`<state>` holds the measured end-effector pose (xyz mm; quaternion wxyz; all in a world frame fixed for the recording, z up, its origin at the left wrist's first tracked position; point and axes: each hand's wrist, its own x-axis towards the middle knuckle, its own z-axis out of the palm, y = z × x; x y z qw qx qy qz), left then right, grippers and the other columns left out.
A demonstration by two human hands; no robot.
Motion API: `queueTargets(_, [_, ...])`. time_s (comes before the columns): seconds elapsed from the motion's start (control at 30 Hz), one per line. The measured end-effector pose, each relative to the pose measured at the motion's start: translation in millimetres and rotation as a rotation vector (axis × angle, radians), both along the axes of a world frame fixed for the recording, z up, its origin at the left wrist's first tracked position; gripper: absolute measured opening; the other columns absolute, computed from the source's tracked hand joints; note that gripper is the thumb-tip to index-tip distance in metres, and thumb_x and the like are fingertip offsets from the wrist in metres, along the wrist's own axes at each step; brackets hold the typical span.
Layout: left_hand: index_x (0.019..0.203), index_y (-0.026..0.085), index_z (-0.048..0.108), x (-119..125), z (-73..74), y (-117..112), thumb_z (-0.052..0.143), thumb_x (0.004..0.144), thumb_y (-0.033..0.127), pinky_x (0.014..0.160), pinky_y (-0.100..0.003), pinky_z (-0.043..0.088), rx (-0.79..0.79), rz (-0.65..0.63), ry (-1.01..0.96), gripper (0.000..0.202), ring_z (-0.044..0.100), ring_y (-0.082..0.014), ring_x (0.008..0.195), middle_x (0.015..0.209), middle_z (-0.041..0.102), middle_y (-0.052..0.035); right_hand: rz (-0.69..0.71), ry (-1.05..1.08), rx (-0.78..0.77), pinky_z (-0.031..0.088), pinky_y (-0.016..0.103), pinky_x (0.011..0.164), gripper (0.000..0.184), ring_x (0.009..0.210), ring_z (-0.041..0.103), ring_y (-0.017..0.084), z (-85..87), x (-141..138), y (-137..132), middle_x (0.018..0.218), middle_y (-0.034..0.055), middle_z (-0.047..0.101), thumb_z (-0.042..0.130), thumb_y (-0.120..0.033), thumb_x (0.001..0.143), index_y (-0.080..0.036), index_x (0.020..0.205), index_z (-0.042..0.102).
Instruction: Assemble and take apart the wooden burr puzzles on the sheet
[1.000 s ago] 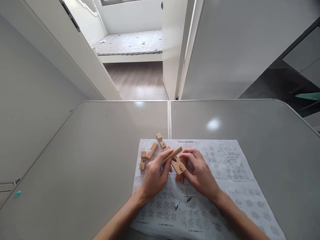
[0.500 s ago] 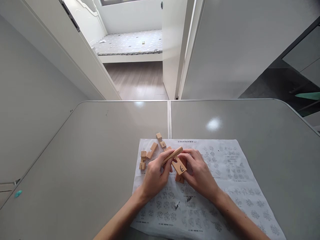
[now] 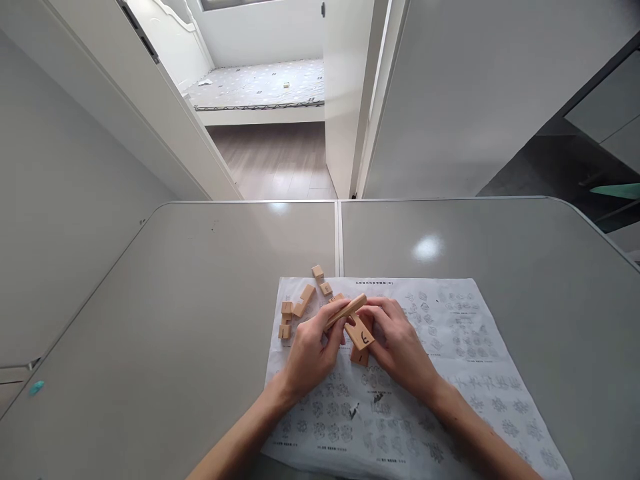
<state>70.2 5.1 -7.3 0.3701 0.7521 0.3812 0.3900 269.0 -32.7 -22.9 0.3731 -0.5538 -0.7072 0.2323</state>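
Over the printed diagram sheet (image 3: 480,373), toward its 10-to-11 o'clock side, two bare hands come close together. The left hand (image 3: 307,350), its forearm coming in from 7 o'clock, pinches a slim wooden bar (image 3: 351,309) between thumb and index finger. The right hand (image 3: 403,343), its forearm coming from 5 o'clock, curls its fingers at the 3 o'clock side of the pieces; with the fingertips partly hidden, I cannot tell whether they grip. From the left hand, the bar lies at 2 o'clock, its long axis running 8 to 2, the far end tipped toward 2. Just below it, between the hands, a black-marked burr-puzzle block (image 3: 360,333) points its marked end toward 4 or 5. Under that, a redder block (image 3: 359,357) points nearer 6. Outward from the left hand, loose notched wooden pieces (image 3: 285,319) lie from 10 to 12 o'clock, beyond its knuckles
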Motion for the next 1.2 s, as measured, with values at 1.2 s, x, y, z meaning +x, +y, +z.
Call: queueTargets(1.2, [0.138, 0.022, 0.061, -1, 1.9, -1, 0.053, 0.110, 0.020, 0.078, -0.026, 0.064, -0.025, 0.011, 0.022, 0.029, 0.079, -0.0158, 0.087, 0.123, 0.080, -0.0092, 0.086, -0.130, 0.016, 0.058, 0.050, 0.090, 0.022, 0.110, 0.061, 0.034, 10.6, -4, -1, 0.116, 0.0123, 0.064, 0.071, -0.035, 0.101, -0.025, 0.119, 0.061])
